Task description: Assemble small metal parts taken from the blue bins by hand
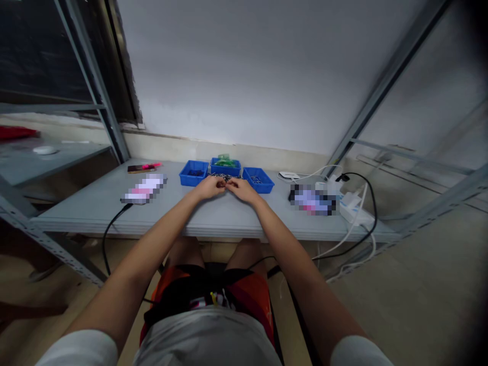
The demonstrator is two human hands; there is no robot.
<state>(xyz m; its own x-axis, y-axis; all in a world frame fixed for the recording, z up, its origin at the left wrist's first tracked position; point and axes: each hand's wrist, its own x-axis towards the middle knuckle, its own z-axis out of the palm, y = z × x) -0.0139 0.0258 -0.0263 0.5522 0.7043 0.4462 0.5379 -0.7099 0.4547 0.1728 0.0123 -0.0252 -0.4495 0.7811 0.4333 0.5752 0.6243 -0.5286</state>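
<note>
My left hand (212, 187) and my right hand (241, 189) meet over the table, fingertips together in a pinch. Whatever lies between the fingers is too small to make out. Just beyond the fingertips is a pile of small dark and silvery parts (227, 177). Around it stand three blue bins: the left bin (186, 179) has small dark pieces in it, the back bin (213, 168) holds green pieces or bags, and the right bin (263, 188) has small dark and light pieces. My fingers partly hide the pile.
A phone (144, 189) with a black cable lies at the left of the grey table (213, 218); another phone (312, 200) lies at the right. Beside that is a white power strip (354, 209) with tangled cables. Metal shelf posts (89, 76) frame both sides, with a wall behind.
</note>
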